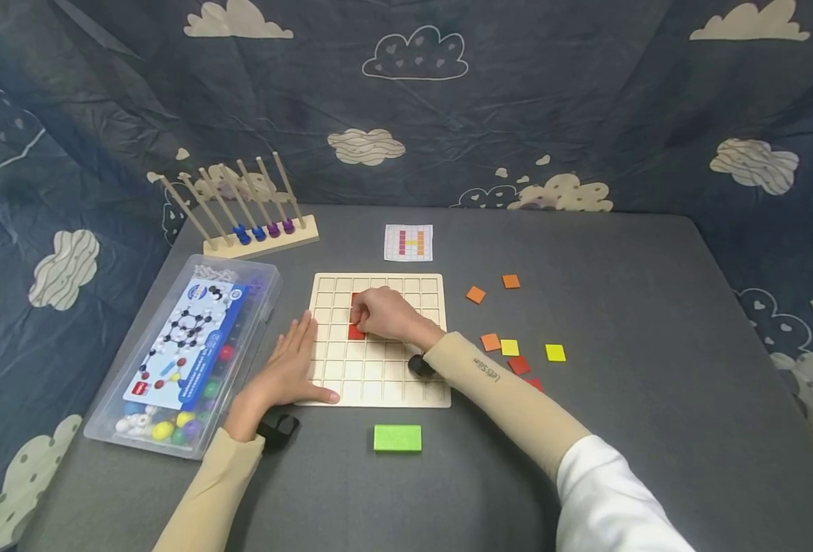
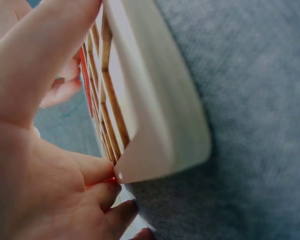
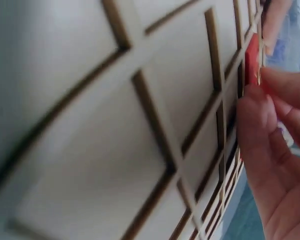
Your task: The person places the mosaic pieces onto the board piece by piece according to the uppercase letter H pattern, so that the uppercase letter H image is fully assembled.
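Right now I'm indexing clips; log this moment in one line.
left hand: touching pale wooden grid board | right hand: touching red square tile on board | orange square tiles, yellow square tiles: right of board

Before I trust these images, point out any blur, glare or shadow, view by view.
Head view: soft shadows on the gray table beside the sleeves; left wrist view: near end of the board blurred, a washed-out bright patch at top left; right wrist view: nearest grid cells out of focus, the right hand somewhat clearer.
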Demonstrator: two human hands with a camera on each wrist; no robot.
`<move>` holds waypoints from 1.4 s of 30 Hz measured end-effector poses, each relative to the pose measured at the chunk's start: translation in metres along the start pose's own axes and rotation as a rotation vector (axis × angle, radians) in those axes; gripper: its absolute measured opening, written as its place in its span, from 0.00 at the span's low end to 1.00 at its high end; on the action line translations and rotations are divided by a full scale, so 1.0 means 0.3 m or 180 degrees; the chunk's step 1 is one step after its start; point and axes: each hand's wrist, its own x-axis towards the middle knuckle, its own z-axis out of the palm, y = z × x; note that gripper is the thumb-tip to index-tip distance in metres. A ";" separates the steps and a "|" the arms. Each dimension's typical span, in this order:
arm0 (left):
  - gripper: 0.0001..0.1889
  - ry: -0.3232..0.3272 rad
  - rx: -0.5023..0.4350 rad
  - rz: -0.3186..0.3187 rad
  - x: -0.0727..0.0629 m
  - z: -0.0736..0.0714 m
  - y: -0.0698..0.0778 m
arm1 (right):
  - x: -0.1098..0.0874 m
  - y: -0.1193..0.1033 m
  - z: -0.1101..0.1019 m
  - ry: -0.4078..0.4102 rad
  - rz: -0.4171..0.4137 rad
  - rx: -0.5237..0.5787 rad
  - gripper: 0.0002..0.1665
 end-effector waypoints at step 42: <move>0.67 -0.0077 0.0056 -0.0106 0.002 -0.004 0.013 | -0.672 0.434 -0.237 0.0257 0.0465 0.0285 0.14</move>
